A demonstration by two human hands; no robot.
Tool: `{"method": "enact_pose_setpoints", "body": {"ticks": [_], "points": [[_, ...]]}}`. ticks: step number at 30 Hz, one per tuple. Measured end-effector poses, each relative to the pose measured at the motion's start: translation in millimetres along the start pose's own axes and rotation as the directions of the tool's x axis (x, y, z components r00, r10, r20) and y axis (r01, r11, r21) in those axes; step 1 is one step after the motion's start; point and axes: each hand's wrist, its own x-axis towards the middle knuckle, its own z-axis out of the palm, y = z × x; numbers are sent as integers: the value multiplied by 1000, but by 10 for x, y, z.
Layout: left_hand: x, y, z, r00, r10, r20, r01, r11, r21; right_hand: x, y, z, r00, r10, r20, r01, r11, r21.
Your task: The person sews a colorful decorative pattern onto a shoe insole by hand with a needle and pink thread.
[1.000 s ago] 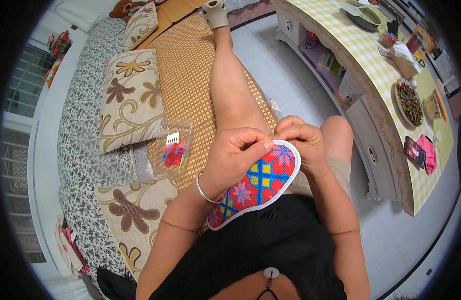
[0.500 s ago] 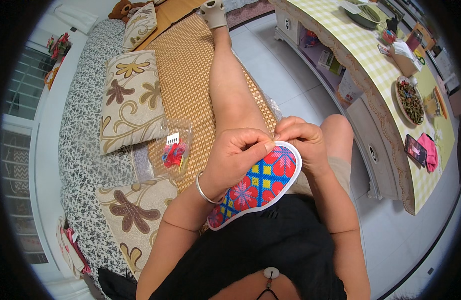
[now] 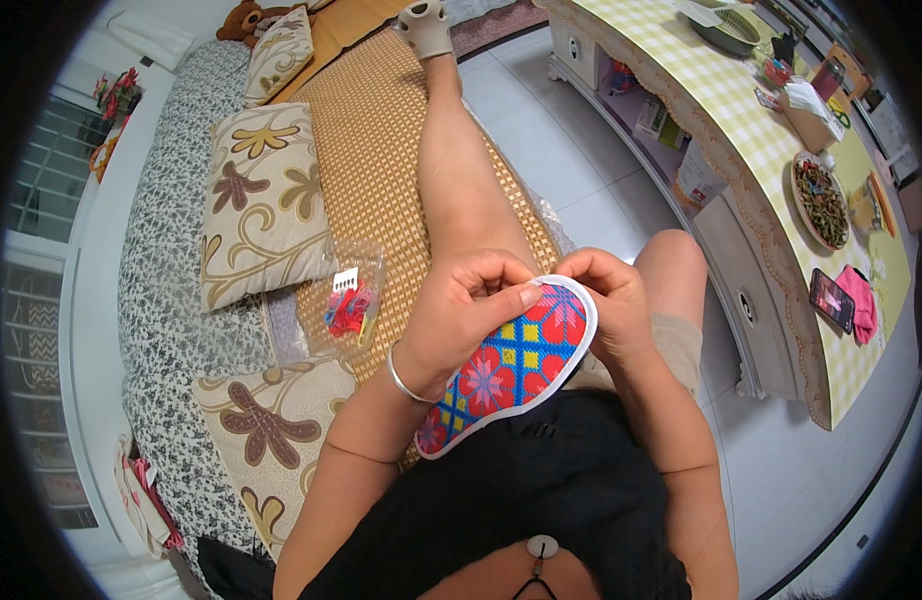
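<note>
An embroidered insole [image 3: 519,358], with red and pink flowers, blue bands, yellow squares and a white rim, lies slantwise above my lap. My left hand [image 3: 473,310] holds it, the thumb pressed on its patterned face near the far end and the fingers curled behind. At the far white edge, my right hand [image 3: 613,302] is closed, thumb and forefinger pinched close to my left fingertips. Whether a needle or thread is between those fingers is too small to tell. The rest of my right fingers are partly hidden behind the insole.
A clear plastic bag [image 3: 349,305] with red and blue thread lies on the woven mat [image 3: 366,130] at left, beside patterned cushions [image 3: 266,205]. On the right, a table with a checked cloth [image 3: 781,290] bears a plate of food [image 3: 819,200], a phone [image 3: 831,300] and a pink cloth [image 3: 861,305].
My right hand has shifted slightly down and its fingers have bent more at the insole's edge. The insole has tilted a little with my left hand, which still grips it.
</note>
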Motion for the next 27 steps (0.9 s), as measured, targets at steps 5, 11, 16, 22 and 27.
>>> {"method": "enact_pose_setpoints", "body": {"ticks": [5,11,16,22,27], "points": [[66,140,36,995,34,-96,-11,973,230,111,-82,90,999,-36,4,36,996,-76],[182,-35,-291,993,93,-69,-91,995,39,300,-50,59,955,-268,125,284,949,-134],[268,-74,-152,988,152,13,-152,988,24,258,-66,32,947,-285,146,292,956,-30],[361,-52,-162,915,383,-124,-336,896,291,290,-446,57,570,-801,184,665,319,-675],[424,-69,-187,874,487,-2,-447,804,392,416,-357,134,437,-800,411,691,6,-723]]}}
